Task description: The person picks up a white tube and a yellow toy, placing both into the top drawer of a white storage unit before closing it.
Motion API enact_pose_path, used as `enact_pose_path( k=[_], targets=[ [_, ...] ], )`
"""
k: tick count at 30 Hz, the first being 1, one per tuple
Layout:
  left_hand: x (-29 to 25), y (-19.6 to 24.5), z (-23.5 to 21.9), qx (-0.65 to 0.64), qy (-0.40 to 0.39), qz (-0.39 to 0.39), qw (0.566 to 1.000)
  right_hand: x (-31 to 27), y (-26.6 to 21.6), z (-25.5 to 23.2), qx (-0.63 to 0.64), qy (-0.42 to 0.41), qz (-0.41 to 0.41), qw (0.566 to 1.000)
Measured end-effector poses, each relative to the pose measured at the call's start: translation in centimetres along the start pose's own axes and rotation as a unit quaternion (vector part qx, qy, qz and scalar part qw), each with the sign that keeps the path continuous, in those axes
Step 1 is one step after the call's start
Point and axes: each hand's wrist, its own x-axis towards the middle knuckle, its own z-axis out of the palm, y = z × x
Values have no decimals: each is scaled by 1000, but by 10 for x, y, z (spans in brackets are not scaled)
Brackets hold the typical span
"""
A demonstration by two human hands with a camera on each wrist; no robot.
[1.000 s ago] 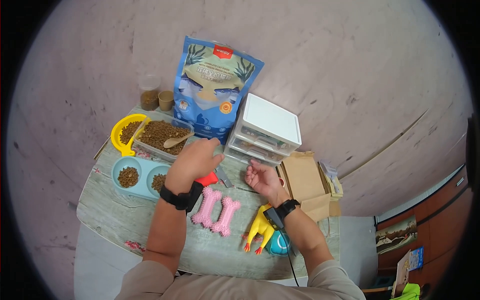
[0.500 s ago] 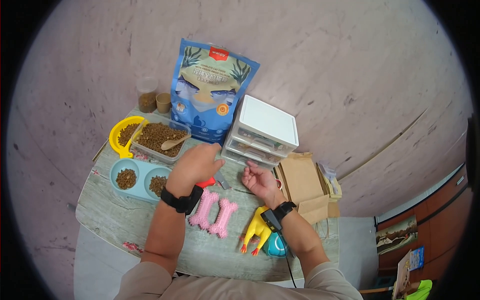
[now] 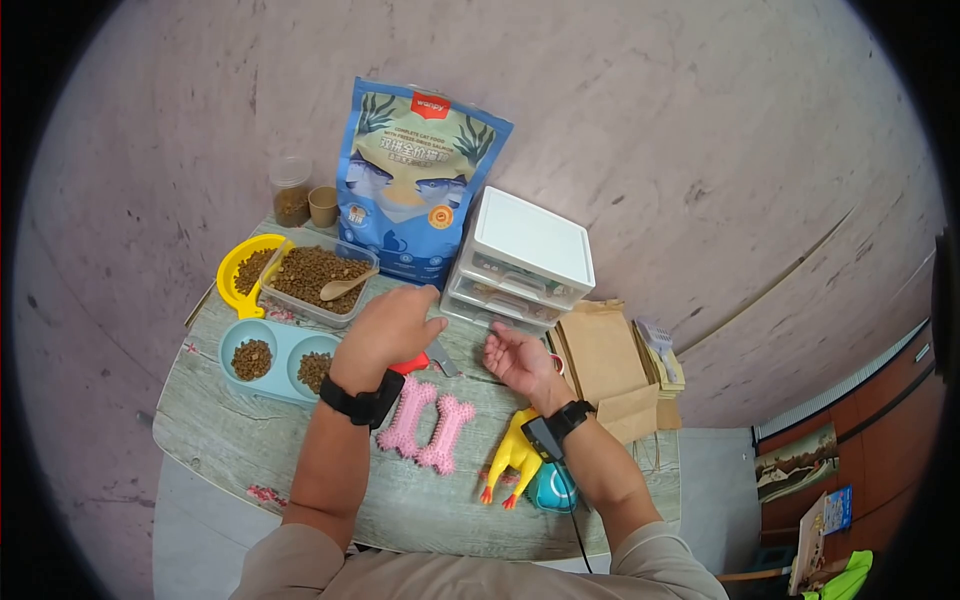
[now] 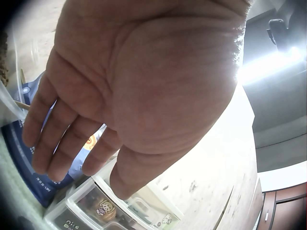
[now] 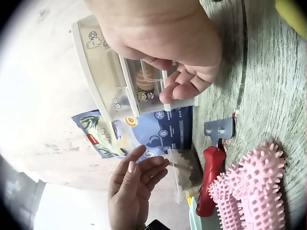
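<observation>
My left hand hovers over the middle of the table, palm down and holding nothing. Its fingers stretch out, slightly bent, in the left wrist view. Beneath it lies a tool with a red handle and a flat grey metal blade. My right hand is held palm up in front of the drawer box, its fingers loosely curled around nothing. Two pink spiky bone toys lie nearer to me, with a yellow rubber chicken below the right wrist.
On the left stand a tub of kibble with a wooden spoon, a yellow bowl and a light blue double bowl. A blue cat food bag stands at the back. Brown paper bags lie right, a teal item in front.
The head view has shifted slightly, so the things on the table sit a little further left. Both hands keep almost the same pose and place.
</observation>
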Motion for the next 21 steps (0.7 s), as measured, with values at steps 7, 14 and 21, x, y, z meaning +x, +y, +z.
enact_pose_path(
  k=[7,14,21],
  targets=[
    [0,-3,2,-2,8,15,1000,18,-1,-3,52,-9,-20,998],
    [-2,-3,3,-18,32,26,999,24,5,5,81,36,-48,995],
    [0,-2,2,-8,14,16,1000,22,7,3,66,56,-22,996]
  ],
)
